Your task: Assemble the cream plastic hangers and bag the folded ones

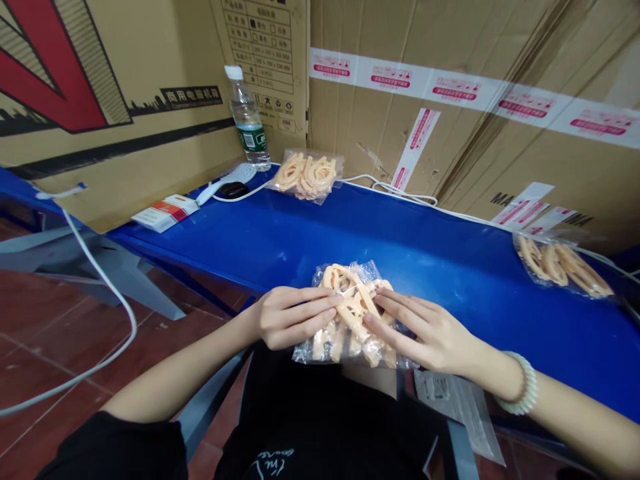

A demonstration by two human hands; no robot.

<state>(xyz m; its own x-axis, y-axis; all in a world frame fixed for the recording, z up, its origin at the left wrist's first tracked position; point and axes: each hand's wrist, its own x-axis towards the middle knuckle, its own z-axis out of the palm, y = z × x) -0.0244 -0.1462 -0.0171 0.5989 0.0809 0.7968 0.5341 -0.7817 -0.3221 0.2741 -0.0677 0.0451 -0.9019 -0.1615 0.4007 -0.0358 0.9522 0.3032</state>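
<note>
A clear plastic bag [350, 320] with several peach-coloured, loop-shaped pieces inside sits at the blue table's near edge, just in front of my body. My left hand [295, 317] grips its left side, fingertips pressed on the film over the pieces and the thumb out of sight. From the right, my right hand [425, 330] grips the same bag, its fingertips close to those of the left. A beaded bracelet [521, 387] circles my right wrist. Crinkled film spreads around the pieces, and I cannot tell whether the bag is sealed.
More bagged loops lie in a far bag [306, 175] and a right-hand bag [563, 267]. At the back left are a water bottle [249, 123], a hairbrush [230, 181] and a small box [166, 212]. Cardboard boxes [360, 133] wall the blue table [450, 267]; a white cable [125, 327] hangs left.
</note>
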